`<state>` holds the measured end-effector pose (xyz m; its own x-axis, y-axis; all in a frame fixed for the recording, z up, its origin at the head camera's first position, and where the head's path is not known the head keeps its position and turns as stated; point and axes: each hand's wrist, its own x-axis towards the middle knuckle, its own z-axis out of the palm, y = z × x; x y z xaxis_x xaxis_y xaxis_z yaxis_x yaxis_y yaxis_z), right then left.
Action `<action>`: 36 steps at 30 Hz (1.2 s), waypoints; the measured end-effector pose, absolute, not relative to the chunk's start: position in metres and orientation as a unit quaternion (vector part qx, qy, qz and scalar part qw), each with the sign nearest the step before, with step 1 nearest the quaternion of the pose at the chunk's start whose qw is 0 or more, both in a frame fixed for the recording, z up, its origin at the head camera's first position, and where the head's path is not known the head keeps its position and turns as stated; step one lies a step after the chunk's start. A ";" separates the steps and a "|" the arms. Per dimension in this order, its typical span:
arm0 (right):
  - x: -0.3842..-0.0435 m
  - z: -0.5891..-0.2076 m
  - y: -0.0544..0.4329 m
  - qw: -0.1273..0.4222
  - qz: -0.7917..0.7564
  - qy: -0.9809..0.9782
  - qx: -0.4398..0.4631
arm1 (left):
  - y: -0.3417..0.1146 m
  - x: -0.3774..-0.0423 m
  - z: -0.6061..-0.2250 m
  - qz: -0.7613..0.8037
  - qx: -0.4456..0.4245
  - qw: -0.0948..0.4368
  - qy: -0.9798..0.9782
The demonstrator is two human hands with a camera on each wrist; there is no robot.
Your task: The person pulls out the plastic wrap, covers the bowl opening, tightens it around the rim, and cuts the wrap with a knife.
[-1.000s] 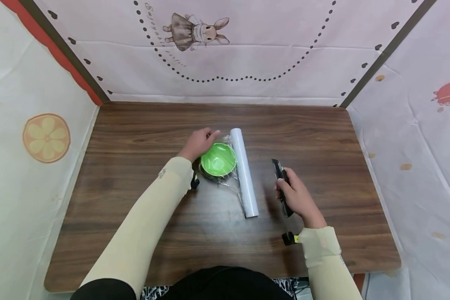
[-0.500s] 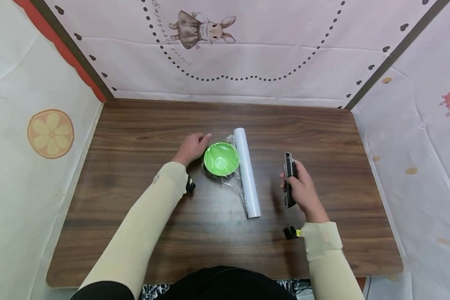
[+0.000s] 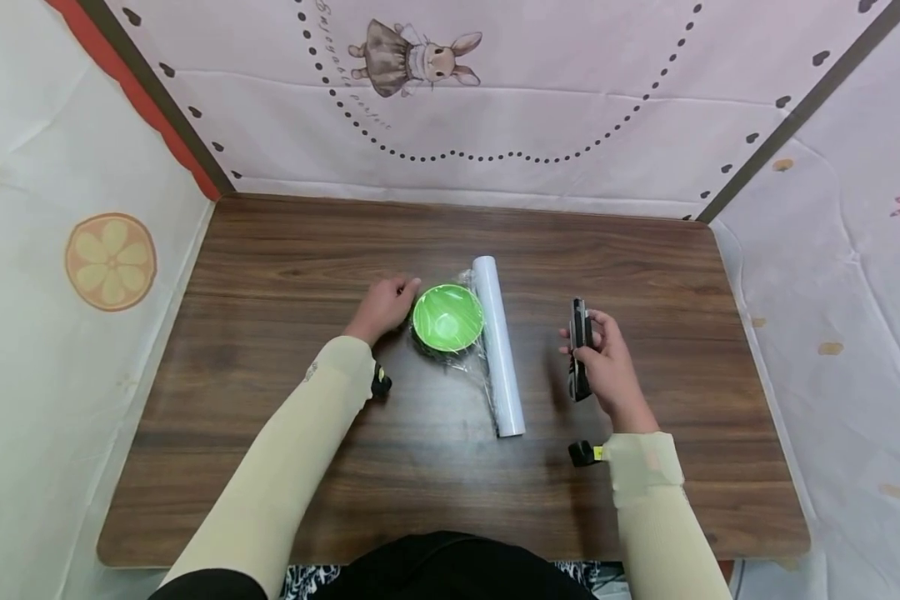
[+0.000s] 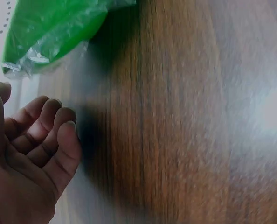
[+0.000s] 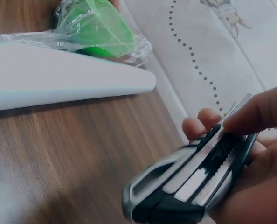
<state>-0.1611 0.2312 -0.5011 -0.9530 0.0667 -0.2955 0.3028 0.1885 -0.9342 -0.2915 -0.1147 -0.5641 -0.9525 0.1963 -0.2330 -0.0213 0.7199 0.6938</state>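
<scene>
A green bowl, covered with clear plastic wrap, stands mid-table. Along its right side lies a white roll of cling film, whose loose film reaches the bowl. My left hand is just left of the bowl, apart from it; in the left wrist view its fingers curl loosely around nothing. My right hand grips a black and silver utility knife to the right of the roll. In the right wrist view the thumb lies on the knife's slotted, toothed track.
The wooden table is bounded by a printed white cloth wall at the back and more cloth at both sides. A black wrist camera hangs by the right sleeve, close over the table.
My left hand has drawn back to the left, away from the bowl's upper edge. My right hand has turned the utility knife more upright, its fingers shifting on it. The head view has shifted slightly.
</scene>
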 end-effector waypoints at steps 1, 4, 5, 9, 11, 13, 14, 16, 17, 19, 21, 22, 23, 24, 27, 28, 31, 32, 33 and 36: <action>-0.163 -0.503 0.232 0.096 -0.631 0.758 0.131 | -0.114 -0.290 -0.564 0.375 0.044 0.151 0.914; -0.166 -0.508 0.233 0.089 -0.627 0.757 0.161 | -0.112 -0.288 -0.563 0.383 0.040 0.154 0.910; -0.168 -0.510 0.233 0.086 -0.620 0.762 0.167 | -0.111 -0.287 -0.562 0.385 0.038 0.156 0.909; -0.171 -0.515 0.235 0.078 -0.578 0.788 0.200 | -0.111 -0.284 -0.561 0.392 0.032 0.152 0.907; -0.172 -0.518 0.235 0.074 -0.564 0.794 0.214 | -0.111 -0.281 -0.561 0.394 0.029 0.148 0.907; -0.173 -0.522 0.236 0.067 -0.553 0.798 0.230 | -0.112 -0.278 -0.560 0.396 0.024 0.144 0.907; -0.174 -0.523 0.237 0.065 -0.549 0.798 0.238 | -0.112 -0.277 -0.560 0.397 0.021 0.145 0.906; -0.176 -0.527 0.238 0.062 -0.542 0.800 0.251 | -0.112 -0.274 -0.560 0.405 0.015 0.146 0.903; -0.178 -0.529 0.239 0.061 -0.537 0.801 0.257 | -0.112 -0.273 -0.560 0.410 0.012 0.146 0.900; -0.181 -0.533 0.241 0.063 -0.533 0.800 0.268 | -0.112 -0.271 -0.560 0.421 0.005 0.148 0.895; -0.185 -0.538 0.244 0.064 -0.524 0.804 0.272 | -0.112 -0.268 -0.561 0.431 0.000 0.153 0.889; -0.187 -0.540 0.246 0.066 -0.520 0.807 0.272 | -0.112 -0.267 -0.561 0.433 -0.001 0.151 0.889; -0.189 -0.542 0.247 0.068 -0.516 0.809 0.272 | -0.113 -0.266 -0.561 0.436 -0.002 0.151 0.887; -0.191 -0.544 0.249 0.071 -0.511 0.813 0.269 | -0.113 -0.265 -0.561 0.438 -0.003 0.152 0.886; -0.196 -0.547 0.253 0.079 -0.501 0.820 0.263 | -0.114 -0.262 -0.562 0.447 -0.003 0.157 0.881; -0.197 -0.548 0.254 0.082 -0.500 0.821 0.262 | -0.114 -0.262 -0.562 0.451 -0.005 0.159 0.878; -0.200 -0.550 0.257 0.086 -0.490 0.826 0.263 | -0.114 -0.260 -0.563 0.456 -0.009 0.169 0.874; -0.200 -0.550 0.258 0.087 -0.486 0.829 0.263 | -0.114 -0.259 -0.563 0.457 -0.012 0.172 0.873; -0.201 -0.550 0.259 0.088 -0.481 0.832 0.264 | -0.115 -0.259 -0.564 0.456 -0.014 0.172 0.873; -0.200 -0.550 0.258 0.094 -0.466 0.837 0.271 | -0.115 -0.258 -0.565 0.457 -0.019 0.175 0.872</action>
<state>-0.2003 0.2584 -0.5504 -0.8358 0.3660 -0.4092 0.5406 0.4188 -0.7297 -0.2583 -0.1155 -0.5652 -0.9382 0.1261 -0.3221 -0.1930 0.5820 0.7900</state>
